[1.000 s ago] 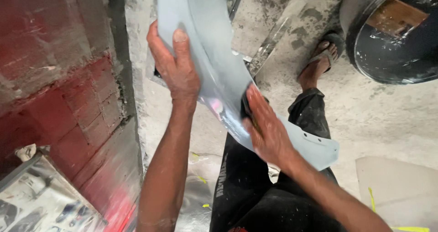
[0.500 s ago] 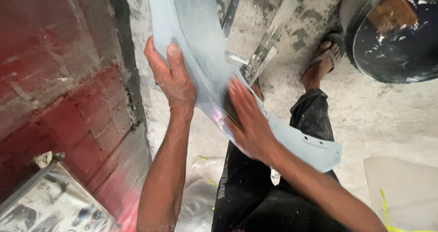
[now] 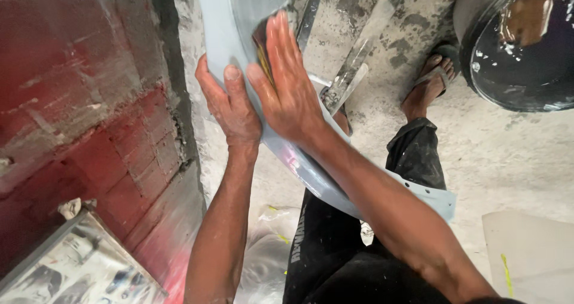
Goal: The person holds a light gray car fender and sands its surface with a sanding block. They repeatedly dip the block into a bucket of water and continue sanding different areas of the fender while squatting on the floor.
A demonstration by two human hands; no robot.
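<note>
A long curved grey panel (image 3: pixel 239 17) runs from the top of the view down to its holed end by my right knee. My left hand (image 3: pixel 230 109) grips the panel's left edge, thumb on the front. My right hand (image 3: pixel 287 88) lies flat on the panel's upper part, just right of the left hand, and presses a small dark abrasive pad (image 3: pixel 261 48) against the surface. Most of the pad is hidden under the palm and fingers.
A rough red-painted wall (image 3: pixel 78 100) stands close on the left, with a printed sheet (image 3: pixel 78 274) at its foot. A dark barrel (image 3: pixel 520 58) stands at top right. My sandalled foot (image 3: pixel 427 85) and a metal strip (image 3: pixel 353 70) rest on the concrete floor.
My right hand has slid up the panel from its lower middle to the upper part beside the left hand. The left hand keeps its grip on the edge.
</note>
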